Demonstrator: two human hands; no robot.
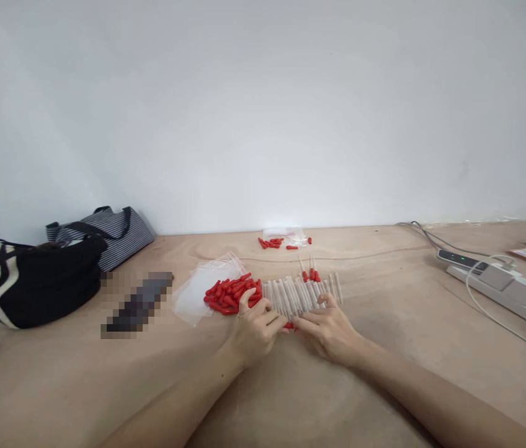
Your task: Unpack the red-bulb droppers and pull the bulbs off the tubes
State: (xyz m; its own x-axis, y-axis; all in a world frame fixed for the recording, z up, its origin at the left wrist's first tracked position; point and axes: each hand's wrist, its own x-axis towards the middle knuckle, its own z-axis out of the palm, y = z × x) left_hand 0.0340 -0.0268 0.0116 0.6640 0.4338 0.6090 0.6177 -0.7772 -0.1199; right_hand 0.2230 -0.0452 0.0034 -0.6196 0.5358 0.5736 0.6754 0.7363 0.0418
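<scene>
Between my two hands a red rubber bulb [289, 325] shows, partly covered by fingers. My left hand [256, 330] is closed on its left side, and the fingertips of my right hand [328, 330] pinch it from the right. Whether a tube sits inside it is hidden. Just beyond the hands, a row of clear, thin tubes [293, 295] lies side by side on the table. A pile of red rubber bulbs [228, 295] is beside my left hand. Behind the row lie a few tubes with red bulbs on them [312, 275].
Clear plastic bags [197, 292] lie under and beside the pile. Farther back are more red bulbs [271, 242] by another bag [286, 234]. A blurred dark object [144, 305] and two bags [61, 286] stand left. A power strip [505, 286] with cables lies right.
</scene>
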